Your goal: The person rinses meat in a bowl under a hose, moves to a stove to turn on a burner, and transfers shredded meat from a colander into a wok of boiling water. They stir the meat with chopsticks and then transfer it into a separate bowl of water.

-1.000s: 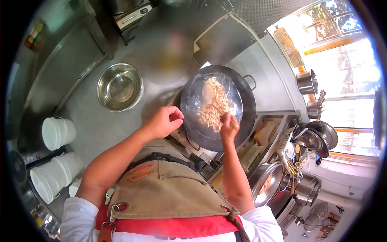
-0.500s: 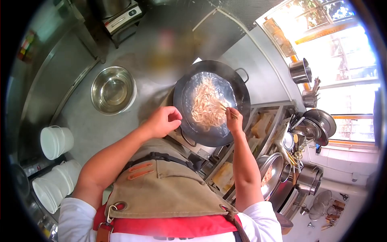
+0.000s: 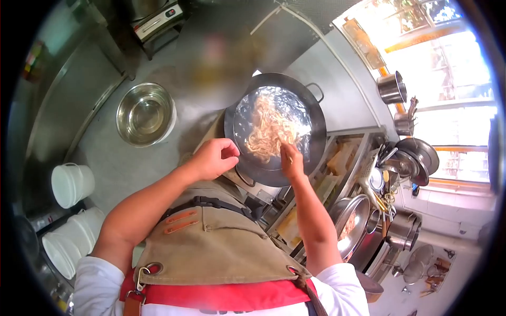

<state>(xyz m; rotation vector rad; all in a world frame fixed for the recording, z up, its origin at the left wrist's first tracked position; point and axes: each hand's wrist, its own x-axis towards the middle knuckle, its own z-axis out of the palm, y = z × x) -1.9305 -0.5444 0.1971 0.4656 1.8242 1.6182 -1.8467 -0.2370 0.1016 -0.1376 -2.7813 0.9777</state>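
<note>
A large dark wok (image 3: 316, 124) holds shiny liquid with pale strips (image 3: 269, 126) heaped in its middle and left part. My right hand (image 3: 291, 159) is closed over the near side of the wok, at the near edge of the strips. It grips the chopsticks, which are mostly hidden by the hand now. My left hand (image 3: 217, 158) is beside the wok's near left rim, fingers curled and thumb bent in. Whether anything is between those fingers does not show.
A steel bowl (image 3: 145, 114) sits on a white bucket at the left. White buckets (image 3: 73, 185) stand further left. Right of the wok are a container rack (image 3: 337, 179), a steel pan with food (image 3: 352, 226) and hanging pots (image 3: 391, 87).
My right hand has moved left and slightly nearer to me, and the strips have shifted and bunched in the liquid. My left hand has barely moved.
</note>
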